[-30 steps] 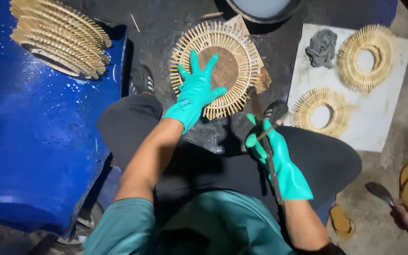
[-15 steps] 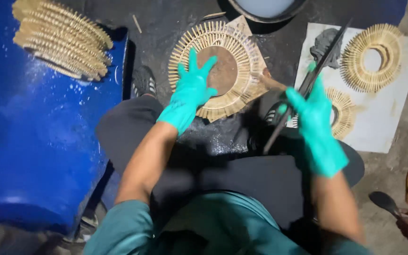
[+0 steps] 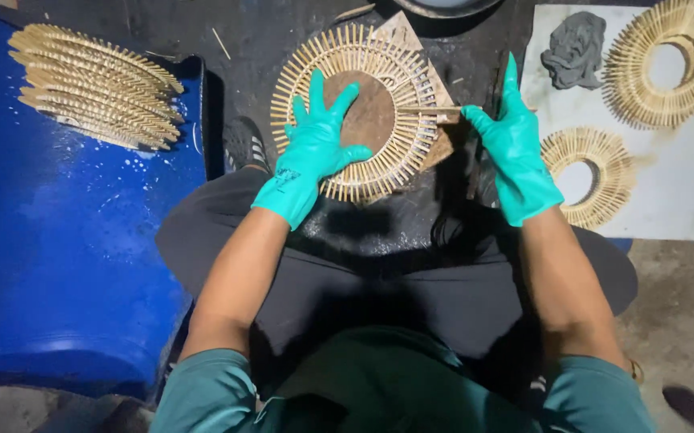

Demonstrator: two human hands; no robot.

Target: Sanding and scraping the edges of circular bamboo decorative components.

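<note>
Item: round sunburst wreath of pale bamboo sticks (image 3: 379, 72) around a brown disc centre, lying on the dark floor ahead of my knees. My left hand (image 3: 312, 152) in its green rubber glove rests flat on it, fingers spread. My right hand (image 3: 515, 148), gloved alike, pinches a thin bamboo stick (image 3: 427, 109) at the wreath's right edge. Stack of similar wreaths (image 3: 94, 84) on a blue barrel (image 3: 58, 265), left. Two ring-shaped wreaths (image 3: 660, 64) and a grey rag (image 3: 576, 48) on a white sheet (image 3: 684, 184), right.
</note>
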